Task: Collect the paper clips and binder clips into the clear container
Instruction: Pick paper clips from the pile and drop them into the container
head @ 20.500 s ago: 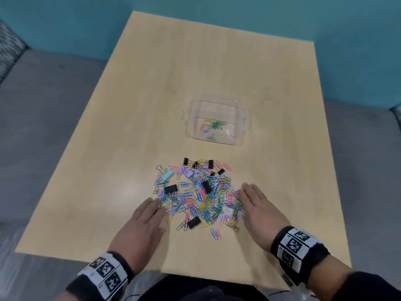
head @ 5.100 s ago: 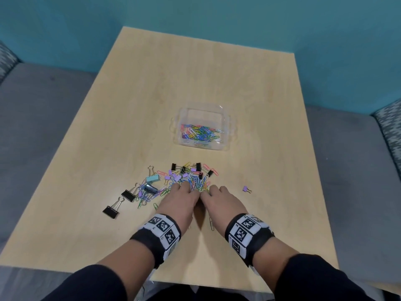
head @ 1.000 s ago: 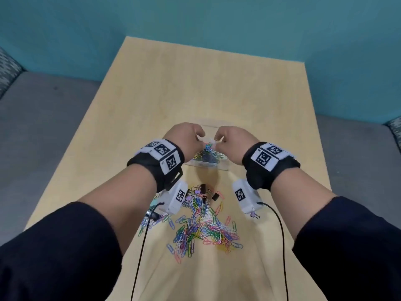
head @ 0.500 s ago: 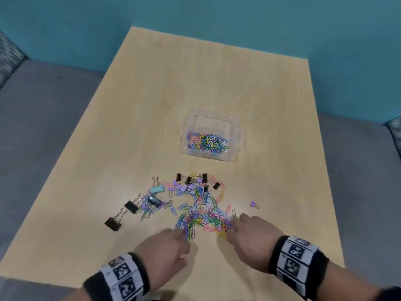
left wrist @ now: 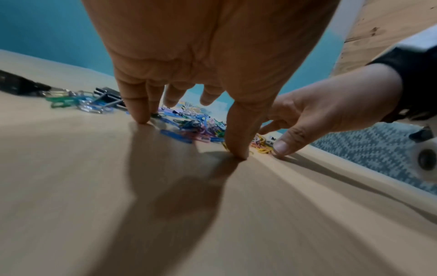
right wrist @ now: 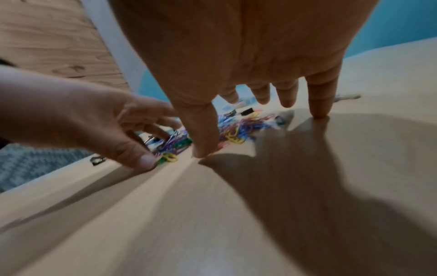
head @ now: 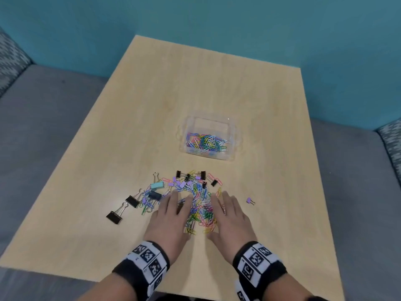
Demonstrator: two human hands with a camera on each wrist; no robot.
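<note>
A heap of coloured paper clips [head: 200, 205] lies on the wooden table [head: 217, 83], with black, purple and teal binder clips [head: 156, 185] at its far and left sides. My left hand [head: 171, 216] and right hand [head: 230, 216] rest palm down on either side of the heap, fingers spread and straight, tips on the table. The left wrist view shows the left hand [left wrist: 189, 119] with its fingers around the heap [left wrist: 196, 127]; the right wrist view shows the right hand [right wrist: 255, 130] likewise. The clear container [head: 184, 135] stands beyond, holding several paper clips.
Two black binder clips [head: 117, 215] lie apart at the left. One purple binder clip [head: 250, 200] sits alone to the right. Grey seat cushions flank the table, and a teal wall stands behind it.
Both hands have slid forward from the near edge of the heap and spread flat on either side of it. One second ago they were over the container.
</note>
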